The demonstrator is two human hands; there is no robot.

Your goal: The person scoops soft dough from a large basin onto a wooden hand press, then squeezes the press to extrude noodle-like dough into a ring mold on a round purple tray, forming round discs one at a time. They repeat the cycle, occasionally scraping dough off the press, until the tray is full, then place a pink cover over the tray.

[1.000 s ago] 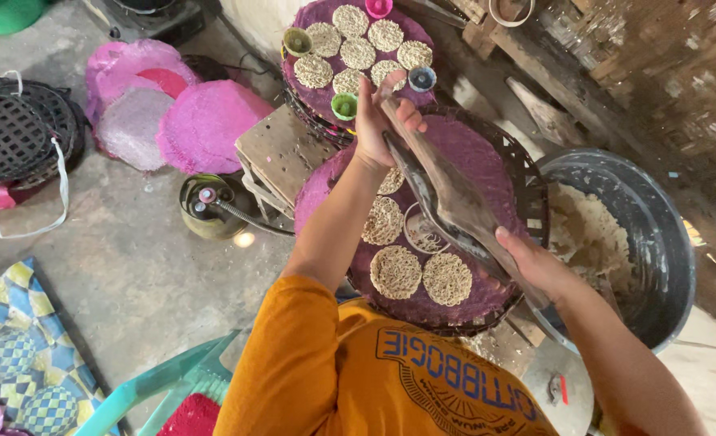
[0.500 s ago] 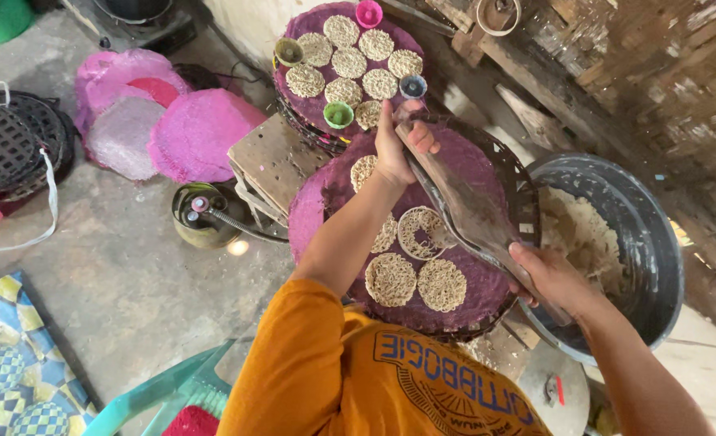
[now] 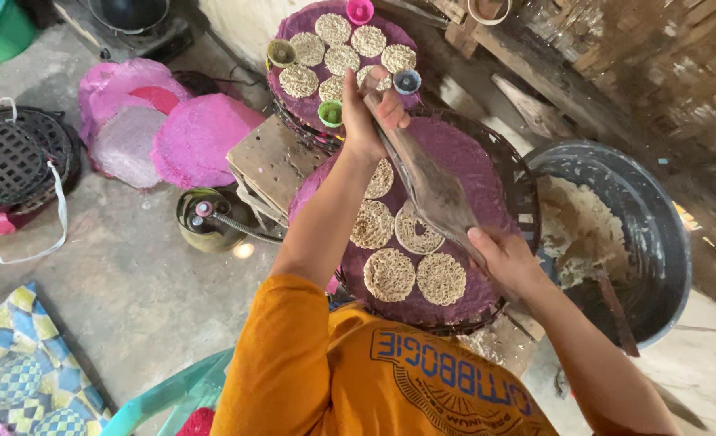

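Your left hand (image 3: 371, 109) and right hand (image 3: 503, 260) have fingers curled tight round the two ends of a long spatula (image 3: 430, 187) (flat, brownish) stretched over the purple tray (image 3: 463, 153), above the noodle rounds (image 3: 402, 250) near its front edge.

The left hand (image 3: 371, 109) now sits further toward twelve o'clock (nearer the small blue cup (image 3: 407, 81)), and the flat metal tool (image 3: 426, 190) lies steeper between both hands.
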